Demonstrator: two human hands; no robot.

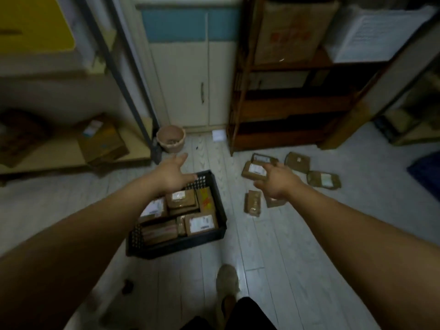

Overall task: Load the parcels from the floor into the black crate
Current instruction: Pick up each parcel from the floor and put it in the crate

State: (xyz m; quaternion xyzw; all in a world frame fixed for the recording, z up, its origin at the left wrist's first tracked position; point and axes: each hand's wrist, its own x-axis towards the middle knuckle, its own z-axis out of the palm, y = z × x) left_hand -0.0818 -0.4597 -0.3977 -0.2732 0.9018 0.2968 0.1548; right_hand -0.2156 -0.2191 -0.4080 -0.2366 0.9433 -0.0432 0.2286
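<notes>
Low in the middle of the pale plank floor [273,246]: the black crate [176,245], lattice-walled and open on top. Packed inside, nearly filling it, about half a dozen brown parcels:
- At the near right, a flat labelled parcel [201,223].
- At the far side, a small stack topped by a second labelled one [182,197].
- At the left, a third with a white label [153,209].
- Against the right wall, a printed parcel [206,198] with red and yellow marks.
- At the near left, a long parcel [160,232].

Right of the crate, loose on the floor, more parcels in the same brown wrap:
- A near pair [253,203], one of them half hidden by the wrist.
- A far cluster [256,171] close to the wooden shelf [285,129].
- Two further right [323,179], most showing white labels.

Left hand [173,173]: above the crate's far left corner, fingers straight and spread, gripping nothing. Right hand [277,179]: over the far cluster, fingers loosely extended, thumb apart, holding nothing. Too blurred to tell whether touching the parcel beneath.

Far back by the cupboard, a pinkish bucket [171,139], contents unclear.
</notes>
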